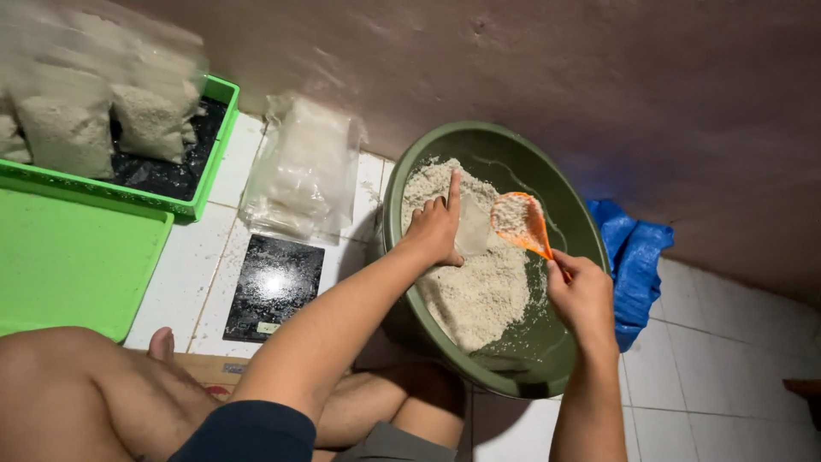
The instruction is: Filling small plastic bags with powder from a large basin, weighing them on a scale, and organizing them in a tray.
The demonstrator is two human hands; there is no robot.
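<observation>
A dark green basin (571, 214) holds a heap of white rice (479, 287). My left hand (434, 227) is over the rice, gripping a small clear plastic bag (473, 227) held open, with the index finger pointing up. My right hand (581, 295) grips the handle of an orange scoop (520, 221) heaped with rice, its bowl right beside the bag's mouth.
A pile of empty clear bags (304, 171) lies left of the basin. A black flat scale (275, 287) sits on the white tiles. A green crate (201, 184) holds several filled rice bags (81, 111); a green lid (73, 261) lies in front. A blue cloth (637, 257) is right of the basin.
</observation>
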